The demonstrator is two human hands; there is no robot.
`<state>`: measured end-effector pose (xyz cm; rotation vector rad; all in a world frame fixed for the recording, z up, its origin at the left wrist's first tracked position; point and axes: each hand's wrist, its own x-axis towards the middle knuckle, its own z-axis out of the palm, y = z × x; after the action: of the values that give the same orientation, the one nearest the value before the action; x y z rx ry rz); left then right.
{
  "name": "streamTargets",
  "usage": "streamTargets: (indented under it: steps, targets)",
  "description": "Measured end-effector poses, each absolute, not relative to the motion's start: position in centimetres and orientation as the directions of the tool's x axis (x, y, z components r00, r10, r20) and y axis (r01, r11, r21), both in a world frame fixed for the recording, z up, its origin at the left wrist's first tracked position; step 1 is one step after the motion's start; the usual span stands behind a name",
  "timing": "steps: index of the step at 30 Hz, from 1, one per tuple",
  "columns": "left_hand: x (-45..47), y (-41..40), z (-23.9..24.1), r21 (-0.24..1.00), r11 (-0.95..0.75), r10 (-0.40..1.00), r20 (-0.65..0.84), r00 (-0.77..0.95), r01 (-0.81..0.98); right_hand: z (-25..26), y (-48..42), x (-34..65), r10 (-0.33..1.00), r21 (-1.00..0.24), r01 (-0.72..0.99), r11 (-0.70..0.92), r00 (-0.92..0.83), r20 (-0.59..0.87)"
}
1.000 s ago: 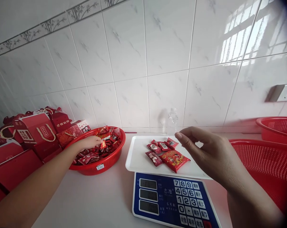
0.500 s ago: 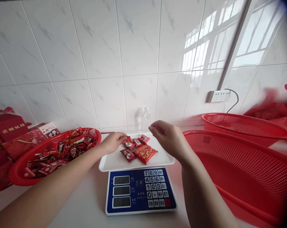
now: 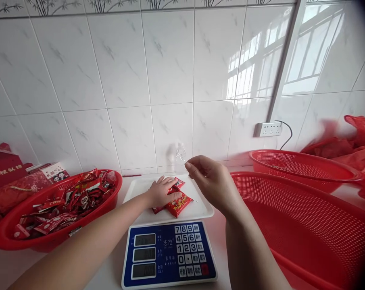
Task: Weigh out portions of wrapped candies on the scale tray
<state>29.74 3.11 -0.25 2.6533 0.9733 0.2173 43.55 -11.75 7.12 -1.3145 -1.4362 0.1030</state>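
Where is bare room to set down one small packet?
On the white tray: right of the red packets, up to the rim. On the table: a strip between the scale and the left forearm. The near right basket looks bare inside. Crowded: tray's middle, under the left hand, and the candy basket.

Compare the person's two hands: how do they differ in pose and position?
The left hand is palm down, fingers spread; the right hand has its fingers curled.
The left hand lies over red packets on the white tray; the right hand is apart from those packets.
Both are bare.
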Motion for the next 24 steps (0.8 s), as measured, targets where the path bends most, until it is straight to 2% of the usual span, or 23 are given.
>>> streamTargets:
  steps: [2, 6, 13, 16, 20, 24]
  targets:
    - [30.4, 3.3, -0.6, 0.315, -0.742, 0.626, 0.012, 0.780, 0.592, 7.1, -11.8, 43.5, 0.736, -0.680, 0.625, 0.382, 0.239, 0.633]
    - [30.6, 3.5, -0.7, 0.340, -0.781, 0.581, 0.085, 0.810, 0.524, 7.1, -11.9, 43.3, 0.734, -0.679, 0.607, 0.413, 0.220, 0.643]
    - [29.0, 3.3, 0.6, 0.527, -0.730, 0.566, 0.108, 0.817, 0.436, 7.1, -11.8, 43.5, 0.729, -0.673, 0.614, 0.412, 0.221, 0.648]
    - [27.7, 3.9, 1.4, 0.602, -0.638, 0.651, 0.089, 0.753, 0.480, 6.8, -11.2, 43.6, 0.752, -0.670, 0.630, 0.393, 0.200, 0.628]
    - [25.2, 4.3, 2.8, 0.563, -0.583, 0.738, 0.066, 0.671, 0.585, 5.6, -9.7, 43.7, 0.841, -0.652, 0.695, 0.304, 0.125, 0.526]
    - [22.8, 3.4, 3.8, 0.524, -0.580, 0.710, -0.050, 0.702, 0.624, 3.9, -8.2, 43.4, 0.928, -0.541, 0.788, 0.292, -0.098, 0.359]
